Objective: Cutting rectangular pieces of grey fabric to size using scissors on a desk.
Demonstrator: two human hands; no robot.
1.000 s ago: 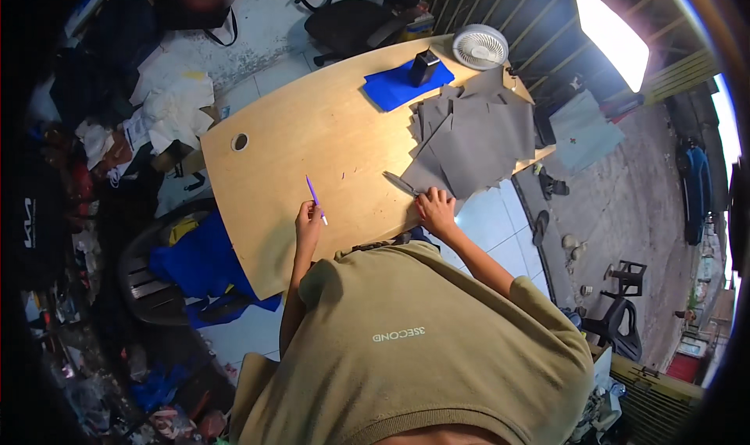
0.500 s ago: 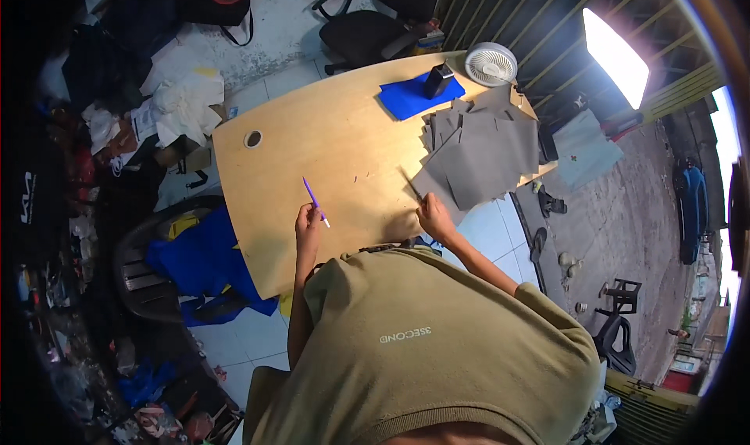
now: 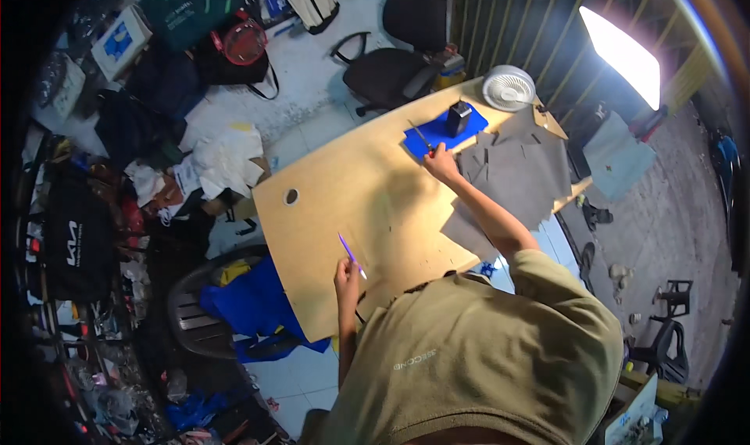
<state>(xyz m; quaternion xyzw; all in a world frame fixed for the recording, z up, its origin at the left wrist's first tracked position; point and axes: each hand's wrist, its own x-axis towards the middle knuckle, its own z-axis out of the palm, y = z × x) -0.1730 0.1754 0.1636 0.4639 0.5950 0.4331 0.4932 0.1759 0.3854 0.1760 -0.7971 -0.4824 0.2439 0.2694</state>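
Observation:
My left hand (image 3: pixel 346 275), low over the near side of the wooden table (image 3: pixel 328 218), is closed on a slim purple pen (image 3: pixel 348 250) with a white end. Farther away and to the right, my right hand (image 3: pixel 441 162) grips a thin dark tool (image 3: pixel 422 136); its exact kind is too small to make out. That tool's tip reaches over a flat blue piece of material (image 3: pixel 472 117), on which a small black box (image 3: pixel 458 117) stands. Right beside my right forearm lies a spread of dark grey sheets (image 3: pixel 531 167), partly covered by the arm.
At the table's far right corner stands a white round fan (image 3: pixel 508 88), below a bright lamp panel (image 3: pixel 621 54). A dark plastic chair (image 3: pixel 191 312) with blue cloth (image 3: pixel 250 300) stands at the left. Beyond the table is a black office chair (image 3: pixel 391 74). Bags and clutter fill the left side.
My right hand has moved from the grey sheets' near edge, away from me, to the blue material, carrying the dark tool. The left hand still holds the pen. The whole view has shifted.

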